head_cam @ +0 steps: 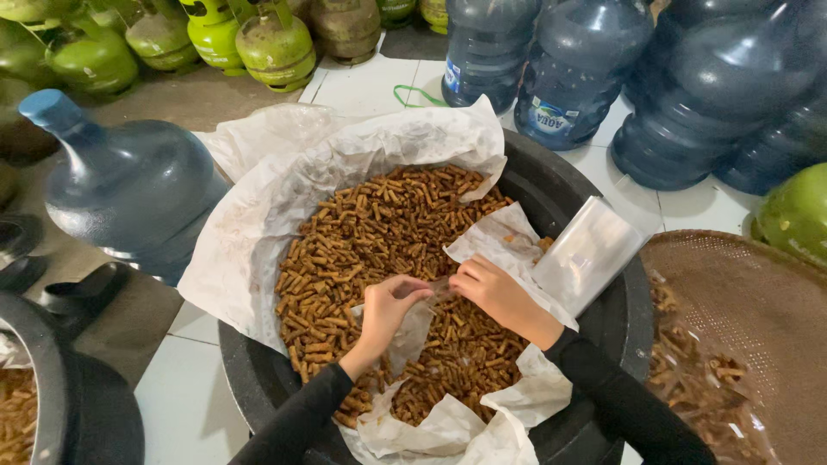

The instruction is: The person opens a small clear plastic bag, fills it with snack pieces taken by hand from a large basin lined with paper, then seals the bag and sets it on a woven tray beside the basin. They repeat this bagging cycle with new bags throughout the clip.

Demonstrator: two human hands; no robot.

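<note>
A large black tub lined with white paper holds many short brown fried snack sticks. Over its middle, my left hand and my right hand both pinch the mouth of a small clear plastic bag that hangs down over the sticks. Both arms wear black sleeves. A stack of clear plastic bags lies on the tub's right rim, just beyond my right hand.
Blue water jugs stand at left and across the back right. Green gas cylinders line the back left. A brown woven tray with packed snacks sits at right. Another black tub is at lower left.
</note>
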